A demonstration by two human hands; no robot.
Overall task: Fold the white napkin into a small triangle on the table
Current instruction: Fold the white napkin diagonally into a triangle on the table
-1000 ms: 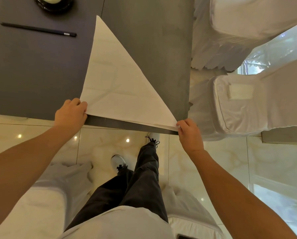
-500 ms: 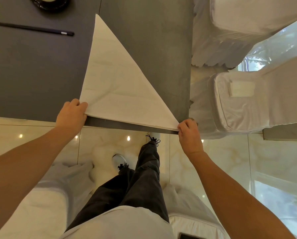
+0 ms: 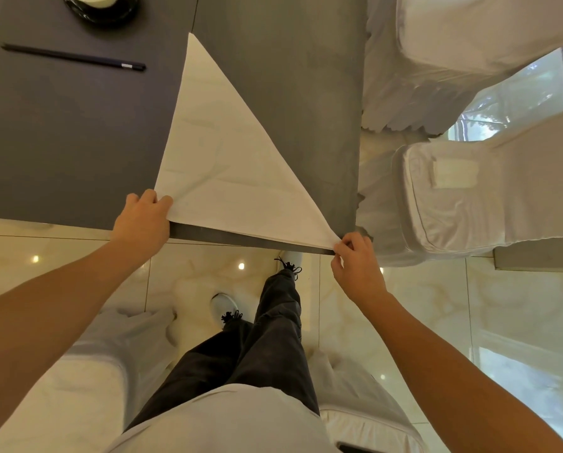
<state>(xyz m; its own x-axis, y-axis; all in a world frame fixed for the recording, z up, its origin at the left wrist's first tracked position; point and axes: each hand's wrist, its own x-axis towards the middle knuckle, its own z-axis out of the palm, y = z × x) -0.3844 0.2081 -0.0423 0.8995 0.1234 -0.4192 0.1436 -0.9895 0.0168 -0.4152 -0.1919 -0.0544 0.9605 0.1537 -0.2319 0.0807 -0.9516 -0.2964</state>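
Dark grey tabletop (image 3: 61, 142) fills the upper left, and on it, far from the near edge, lies a pair of black chopsticks (image 3: 74, 57) with a pale band near one end. Beyond the chopsticks sits a black dish (image 3: 103, 13), cut off by the top of the view, with something pale inside it.

Moving right, the left hand (image 3: 142, 220) comes in at the table's near edge. Its fingers are curled closed on the near-left corner of the white napkin (image 3: 227, 171), the fingertips on top of the cloth; the thumb is hidden, so I cannot say how it sits underneath.

That napkin lies flat on the table as a large triangle. One long point reaches away toward the far side, ending not far from the chopsticks' banded tip. Its near side runs along the table's front edge, slanting a little, and the layers of the fold show as thin stacked lines there.

At the near-right corner, right by the table's own corner, the right hand (image 3: 355, 266) pinches the napkin's tip between thumb and forefinger, the other fingers loosely bent below.

Further right stand two chairs in white covers (image 3: 463, 197), just beside the table's end. Underneath, glossy cream marble floor (image 3: 420, 305) shows the person's dark trousers and pale shoes.
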